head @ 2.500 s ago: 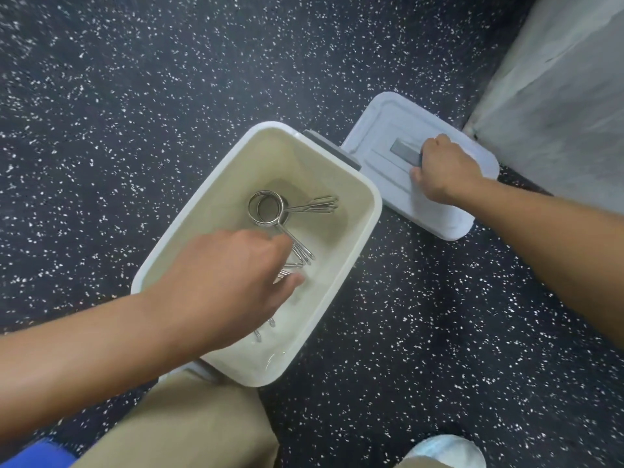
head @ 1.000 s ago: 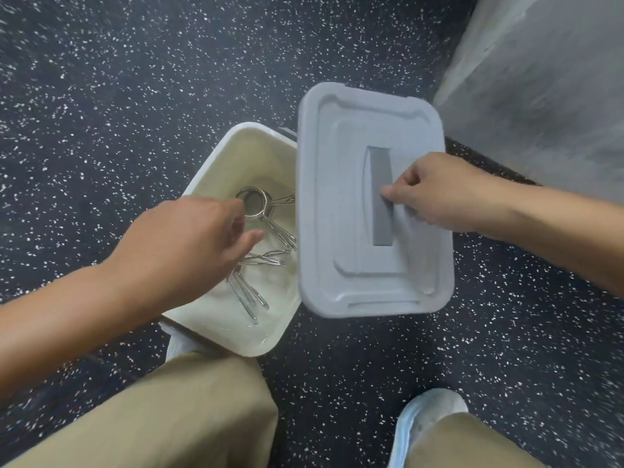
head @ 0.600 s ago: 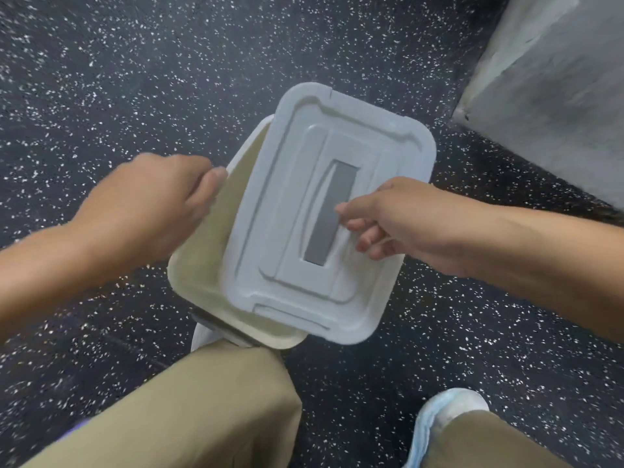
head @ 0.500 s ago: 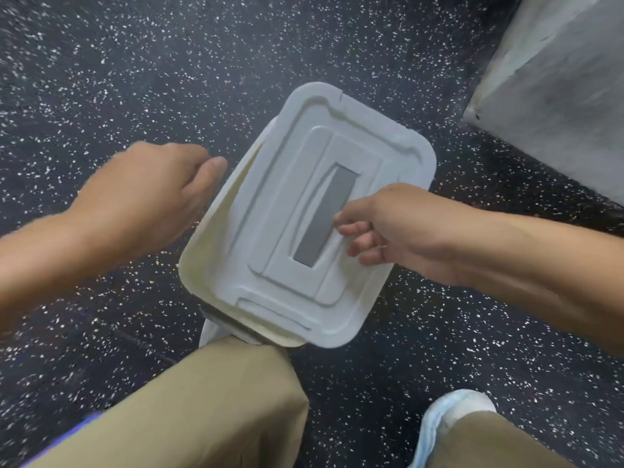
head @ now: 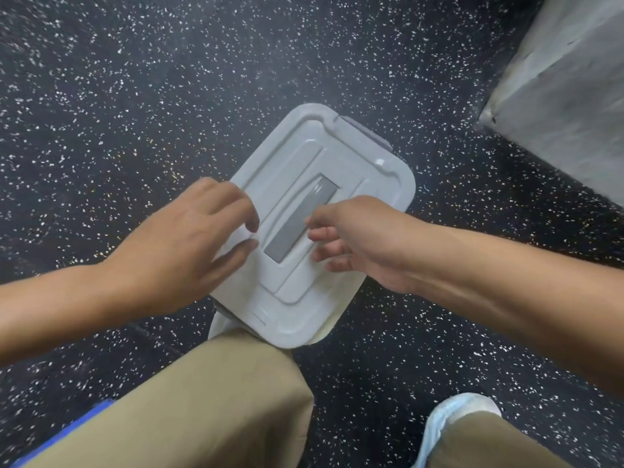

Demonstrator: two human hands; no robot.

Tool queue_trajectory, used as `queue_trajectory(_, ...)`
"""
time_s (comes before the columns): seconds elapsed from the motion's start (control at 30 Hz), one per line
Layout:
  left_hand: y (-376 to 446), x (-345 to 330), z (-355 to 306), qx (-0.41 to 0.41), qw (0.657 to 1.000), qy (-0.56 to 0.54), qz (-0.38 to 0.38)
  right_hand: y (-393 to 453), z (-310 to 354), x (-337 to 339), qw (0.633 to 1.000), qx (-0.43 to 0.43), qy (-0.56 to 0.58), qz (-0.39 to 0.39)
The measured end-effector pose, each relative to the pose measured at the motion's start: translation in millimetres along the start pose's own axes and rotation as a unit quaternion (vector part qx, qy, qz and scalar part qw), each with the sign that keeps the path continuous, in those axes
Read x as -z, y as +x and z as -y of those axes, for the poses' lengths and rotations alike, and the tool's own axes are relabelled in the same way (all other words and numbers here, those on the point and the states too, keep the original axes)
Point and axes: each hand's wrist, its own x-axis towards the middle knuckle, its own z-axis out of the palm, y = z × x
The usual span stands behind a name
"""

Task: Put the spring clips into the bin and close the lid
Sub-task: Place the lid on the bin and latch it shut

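The grey-white lid with a darker grey handle strip lies flat on top of the bin and covers it. Only a cream sliver of the bin's rim shows at the lower right edge. The spring clips are hidden under the lid. My left hand rests with spread fingers on the lid's left side. My right hand hovers over the lid's right side, fingers loosely curled and apart, holding nothing.
The bin stands on a dark speckled floor. A grey concrete block fills the upper right corner. My knees in tan trousers and a pale shoe sit just below the bin.
The lid was carried from the floor at the right over the bin and set down on it. My right hand let go of the handle; my left hand moved from the rim onto the lid.
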Motion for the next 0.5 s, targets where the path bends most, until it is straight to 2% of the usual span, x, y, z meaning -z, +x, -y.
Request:
queue_trajectory(0.17, -10, -17, -2, -0.072, 0.995, 0.028, 0.068, 1, -3, 4, 0.999, 0.013, -0.048, -0.004)
queue_trajectory(0.27, -15, -31, -4, -0.101, 0.988, 0.036, 0.110, 2, -1, 16, 0.985, 0.082, -0.125, -0.087)
queue_trajectory(0.37, -20, -40, -10, -0.107, 0.985, 0.043, 0.126, 11, 9, 40, 0.913, 0.217, -0.263, -0.223)
queue_trajectory(0.5, -18, -40, -16, -0.113, 0.981, 0.072, 0.137, 42, 19, 75, 0.800, 0.335, -0.380, -0.321)
